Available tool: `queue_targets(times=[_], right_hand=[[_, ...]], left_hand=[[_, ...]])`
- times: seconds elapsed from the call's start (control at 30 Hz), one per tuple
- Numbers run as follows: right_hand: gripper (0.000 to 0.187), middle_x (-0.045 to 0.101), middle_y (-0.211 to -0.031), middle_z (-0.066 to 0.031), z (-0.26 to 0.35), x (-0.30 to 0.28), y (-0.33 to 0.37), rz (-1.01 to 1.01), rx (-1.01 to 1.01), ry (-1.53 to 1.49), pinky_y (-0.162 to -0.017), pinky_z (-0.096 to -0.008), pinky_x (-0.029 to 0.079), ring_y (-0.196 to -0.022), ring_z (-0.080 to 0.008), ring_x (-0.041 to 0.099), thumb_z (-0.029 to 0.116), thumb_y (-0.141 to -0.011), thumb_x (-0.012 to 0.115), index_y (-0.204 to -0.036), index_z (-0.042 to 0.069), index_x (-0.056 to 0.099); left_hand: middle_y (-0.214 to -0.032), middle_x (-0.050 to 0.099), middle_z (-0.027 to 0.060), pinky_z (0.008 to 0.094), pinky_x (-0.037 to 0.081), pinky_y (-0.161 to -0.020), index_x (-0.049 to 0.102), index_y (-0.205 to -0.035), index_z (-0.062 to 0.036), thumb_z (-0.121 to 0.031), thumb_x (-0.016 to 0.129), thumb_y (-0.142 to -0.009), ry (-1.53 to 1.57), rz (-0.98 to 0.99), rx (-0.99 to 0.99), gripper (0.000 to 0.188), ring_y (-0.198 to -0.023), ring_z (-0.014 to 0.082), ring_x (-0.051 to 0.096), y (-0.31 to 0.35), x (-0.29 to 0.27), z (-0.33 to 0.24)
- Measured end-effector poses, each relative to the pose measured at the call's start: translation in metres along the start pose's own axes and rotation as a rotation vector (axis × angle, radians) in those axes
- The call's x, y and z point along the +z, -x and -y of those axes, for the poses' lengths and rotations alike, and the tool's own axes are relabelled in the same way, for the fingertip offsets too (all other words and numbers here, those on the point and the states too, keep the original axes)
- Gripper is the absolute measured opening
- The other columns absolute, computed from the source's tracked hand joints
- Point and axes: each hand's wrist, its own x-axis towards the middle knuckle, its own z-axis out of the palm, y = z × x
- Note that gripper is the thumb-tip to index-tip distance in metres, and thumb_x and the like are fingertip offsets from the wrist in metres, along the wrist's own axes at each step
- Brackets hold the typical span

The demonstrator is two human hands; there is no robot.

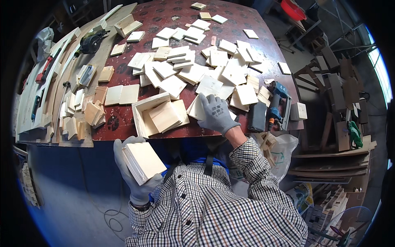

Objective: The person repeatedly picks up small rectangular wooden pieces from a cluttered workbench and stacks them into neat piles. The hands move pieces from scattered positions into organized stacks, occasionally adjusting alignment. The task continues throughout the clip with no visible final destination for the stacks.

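My left hand (140, 184), in a grey glove, holds a stack of thin square wooden boards (149, 161) in front of the table's near edge. Its fingers and thumb wrap round the sides of the stack. My right hand (217, 113), also gloved, is at the near side of a loose pile of wooden squares (233, 72). The fingers bend down over a pale wooden square (196, 108), and their tips are partly hidden. Between my hands, an open wooden box (142, 119) stands at the edge with several boards (164, 116) leaning in it.
A blue nail gun (279, 101) and a dark block (257, 116) lie right of my right hand. On the left bench are a black power tool (92, 41), a red-handled tool (44, 70) and small wood offcuts (74, 105). A plastic bag (284, 154) hangs below the table's right front.
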Motion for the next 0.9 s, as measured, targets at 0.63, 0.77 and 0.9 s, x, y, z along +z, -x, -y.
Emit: queue_targets(times=[0.63,0.77,0.9], right_hand=[[0.103,0.059,-0.13,-0.023,-0.072,-0.043,0.037,-0.196,0.19,-0.27,-0.103,-0.0499,0.049,-0.121,-0.0399,0.061,0.048,-0.073,0.088,-0.155,0.004,0.046],[0.107,0.059,-0.138,-0.0165,-0.058,-0.021,0.071,0.021,0.014,0.007,-0.112,-0.0502,0.042,-0.13,-0.0372,0.058,0.047,-0.071,0.09,-0.159,0.009,0.04],[0.109,0.058,-0.14,-0.0199,-0.069,0.007,0.082,-0.04,0.04,-0.035,-0.113,-0.0505,0.042,-0.132,-0.0383,0.057,0.047,-0.071,0.089,-0.159,0.006,0.039]], left_hand=[[-0.139,0.053,0.0185,0.0466,0.049,-0.107,0.013,-0.169,-0.0022,-0.069,0.085,-0.08,-0.012,-0.046,-0.006,0.133,-0.124,0.03,0.058,0.003,-0.005,0.006],[-0.138,0.053,0.0183,0.0439,0.051,-0.104,0.012,-0.169,-0.003,-0.07,0.084,-0.08,0.006,-0.02,-0.023,0.133,-0.124,0.0293,0.058,0.0,-0.003,0.011],[-0.138,0.053,0.0185,0.0435,0.052,-0.102,0.012,-0.17,-0.0033,-0.071,0.084,-0.079,0.027,0.015,-0.043,0.134,-0.124,0.0293,0.058,-0.003,0.005,0.007]])
